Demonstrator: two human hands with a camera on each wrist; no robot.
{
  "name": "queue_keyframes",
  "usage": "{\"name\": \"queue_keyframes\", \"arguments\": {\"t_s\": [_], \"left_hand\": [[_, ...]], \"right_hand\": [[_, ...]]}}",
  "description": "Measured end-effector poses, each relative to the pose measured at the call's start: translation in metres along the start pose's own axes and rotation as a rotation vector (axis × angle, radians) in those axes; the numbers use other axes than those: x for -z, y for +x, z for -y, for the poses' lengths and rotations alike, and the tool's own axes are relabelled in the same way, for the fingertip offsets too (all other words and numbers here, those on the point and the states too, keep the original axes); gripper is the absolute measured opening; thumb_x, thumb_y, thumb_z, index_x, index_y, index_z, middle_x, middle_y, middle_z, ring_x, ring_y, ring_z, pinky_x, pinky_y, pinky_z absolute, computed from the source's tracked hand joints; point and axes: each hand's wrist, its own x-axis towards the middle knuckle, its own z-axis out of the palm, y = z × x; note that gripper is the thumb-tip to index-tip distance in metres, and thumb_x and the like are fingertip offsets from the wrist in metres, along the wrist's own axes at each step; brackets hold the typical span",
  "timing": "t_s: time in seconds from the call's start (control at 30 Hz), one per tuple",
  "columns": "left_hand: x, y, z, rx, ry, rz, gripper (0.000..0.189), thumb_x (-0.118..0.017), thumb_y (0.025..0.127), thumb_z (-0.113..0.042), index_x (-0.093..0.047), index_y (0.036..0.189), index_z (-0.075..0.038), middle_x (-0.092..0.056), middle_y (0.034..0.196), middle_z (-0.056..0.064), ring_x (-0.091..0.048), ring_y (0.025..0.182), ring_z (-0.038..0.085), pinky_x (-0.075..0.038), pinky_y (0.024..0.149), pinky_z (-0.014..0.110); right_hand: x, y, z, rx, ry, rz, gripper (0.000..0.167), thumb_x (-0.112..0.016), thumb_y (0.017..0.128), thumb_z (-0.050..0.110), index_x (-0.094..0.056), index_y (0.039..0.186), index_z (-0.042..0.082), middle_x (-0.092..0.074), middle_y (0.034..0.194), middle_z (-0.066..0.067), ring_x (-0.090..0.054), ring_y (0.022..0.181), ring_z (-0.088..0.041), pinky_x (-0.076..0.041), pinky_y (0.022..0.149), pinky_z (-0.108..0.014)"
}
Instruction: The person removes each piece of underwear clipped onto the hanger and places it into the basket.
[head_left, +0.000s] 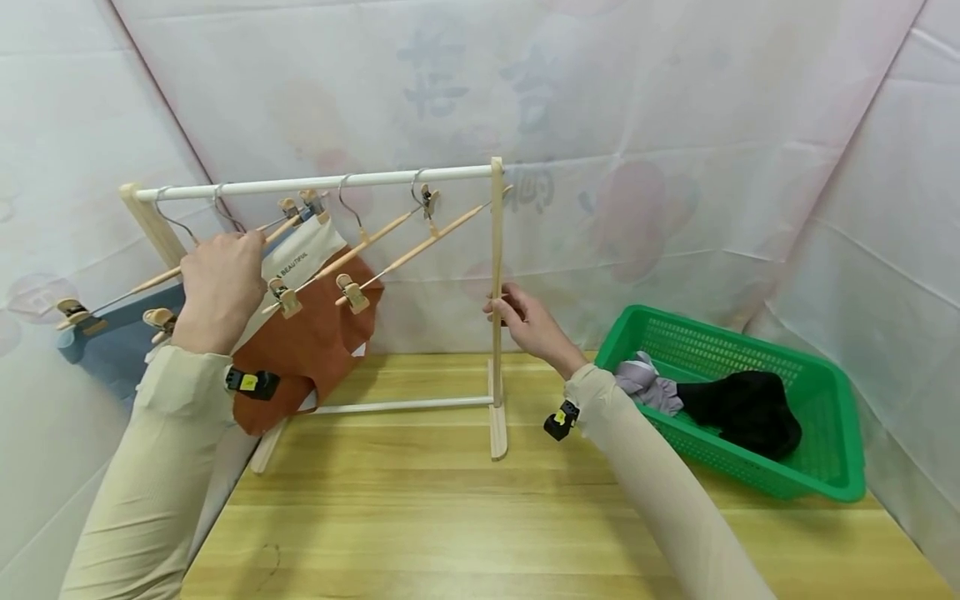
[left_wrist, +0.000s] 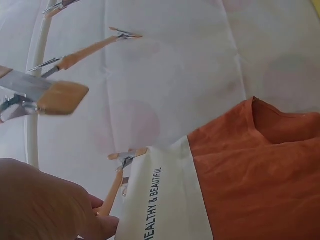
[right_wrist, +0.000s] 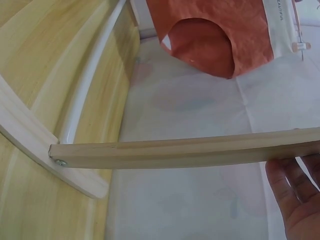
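Note:
My left hand (head_left: pixel 221 287) grips the wooden bar of a clip hanger (left_wrist: pixel 113 192) near the left end of the rack. From its clips hang orange briefs (head_left: pixel 281 358) with a white waistband (left_wrist: pixel 165 200) lettered "HEALTHY & BEAUTIFUL". A blue garment (head_left: pixel 120 342), partly hidden by my left hand and sleeve, is clipped to the leftmost hanger (head_left: pixel 153 281). On the right, my right hand (head_left: pixel 536 327) holds the rack's wooden post (head_left: pixel 497 250), thumb in front and fingers reaching behind. Fingertips (right_wrist: pixel 280 175) lie along the post's edge in the right wrist view.
Two bare clip hangers (head_left: pixel 363 247) hang from the white rail (head_left: pixel 300 183) between my hands. A green basket (head_left: pixel 750 479) stands on the wooden table (head_left: pixel 420 533) at right, holding a lilac-grey cloth (head_left: pixel 648 383) and a black one (head_left: pixel 753 412). Patterned fabric walls (head_left: pixel 675 100) enclose the table.

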Motion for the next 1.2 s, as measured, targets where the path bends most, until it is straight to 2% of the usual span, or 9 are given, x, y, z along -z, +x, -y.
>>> {"name": "queue_keyframes", "arguments": {"t_s": [0.13, 0.27, 0.43, 0.67, 0.77, 0.93, 1.07, 1.2], "left_hand": [[0.002, -0.001, 0.002, 0.008, -0.009, 0.019, 0.028, -0.058, 0.079, 0.010, -0.065, 0.105, 0.001, -0.067, 0.088, 0.030, -0.059, 0.072, 0.054, -0.041, 0.047, 0.057], [0.006, -0.001, 0.002, 0.015, -0.008, 0.018, 0.041, -0.058, 0.077, 0.011, -0.067, 0.115, -0.001, -0.069, 0.094, 0.031, -0.058, 0.073, 0.054, -0.040, 0.047, 0.057], [0.012, -0.001, 0.000, 0.032, 0.006, -0.003, 0.046, -0.057, 0.076, 0.012, -0.066, 0.119, -0.002, -0.069, 0.097, 0.031, -0.058, 0.073, 0.052, -0.040, 0.047, 0.057], [0.017, -0.006, -0.007, -0.006, 0.009, -0.039, 0.048, -0.054, 0.076, 0.014, -0.066, 0.120, -0.002, -0.071, 0.096, 0.028, -0.059, 0.071, 0.049, -0.041, 0.047, 0.053], [0.017, -0.011, -0.007, -0.020, 0.009, -0.059, 0.048, -0.054, 0.076, 0.014, -0.067, 0.119, -0.003, -0.071, 0.091, 0.026, -0.058, 0.067, 0.048, -0.040, 0.045, 0.051], [0.013, -0.025, -0.003, -0.037, -0.002, -0.069, 0.043, -0.053, 0.081, 0.013, -0.067, 0.120, -0.002, -0.072, 0.090, 0.028, -0.055, 0.058, 0.042, -0.037, 0.042, 0.047], [0.008, -0.038, 0.002, -0.064, -0.010, -0.107, 0.037, -0.054, 0.086, 0.011, -0.067, 0.118, -0.002, -0.069, 0.077, 0.025, -0.047, 0.049, 0.034, -0.032, 0.037, 0.041], [0.002, -0.052, 0.005, -0.092, -0.030, -0.158, 0.032, -0.057, 0.088, 0.009, -0.069, 0.115, -0.004, -0.066, 0.067, 0.021, -0.045, 0.045, 0.032, -0.029, 0.035, 0.039]], "right_hand": [[-0.002, 0.000, -0.001, 0.002, 0.008, 0.004, 0.034, -0.040, 0.111, 0.024, -0.053, 0.138, 0.007, -0.064, 0.123, -0.020, -0.063, 0.119, -0.042, -0.053, 0.104, -0.050], [-0.002, -0.001, -0.001, 0.011, 0.009, 0.002, 0.034, -0.041, 0.110, 0.030, -0.055, 0.135, 0.011, -0.066, 0.122, -0.016, -0.065, 0.119, -0.040, -0.054, 0.103, -0.048], [-0.001, 0.000, 0.000, 0.038, 0.011, 0.008, 0.034, -0.042, 0.109, 0.035, -0.056, 0.134, 0.015, -0.067, 0.120, -0.013, -0.066, 0.117, -0.036, -0.055, 0.101, -0.046], [0.002, -0.003, -0.006, 0.047, -0.006, -0.003, 0.036, -0.041, 0.110, 0.037, -0.055, 0.134, 0.015, -0.066, 0.119, -0.011, -0.067, 0.115, -0.033, -0.056, 0.101, -0.045], [0.002, -0.004, -0.006, 0.044, -0.009, -0.006, 0.035, -0.041, 0.109, 0.038, -0.056, 0.134, 0.016, -0.067, 0.119, -0.010, -0.067, 0.114, -0.032, -0.056, 0.100, -0.044], [0.001, -0.004, -0.003, 0.038, 0.012, 0.004, 0.035, -0.042, 0.109, 0.037, -0.055, 0.135, 0.016, -0.066, 0.120, -0.012, -0.065, 0.118, -0.038, -0.055, 0.101, -0.045], [0.000, -0.002, -0.002, 0.035, 0.013, 0.008, 0.036, -0.041, 0.109, 0.037, -0.055, 0.134, 0.016, -0.066, 0.121, -0.011, -0.065, 0.118, -0.039, -0.055, 0.102, -0.045], [-0.001, -0.002, -0.002, 0.033, 0.007, 0.011, 0.034, -0.041, 0.109, 0.037, -0.056, 0.134, 0.018, -0.066, 0.119, -0.009, -0.066, 0.117, -0.036, -0.055, 0.101, -0.045]]}}
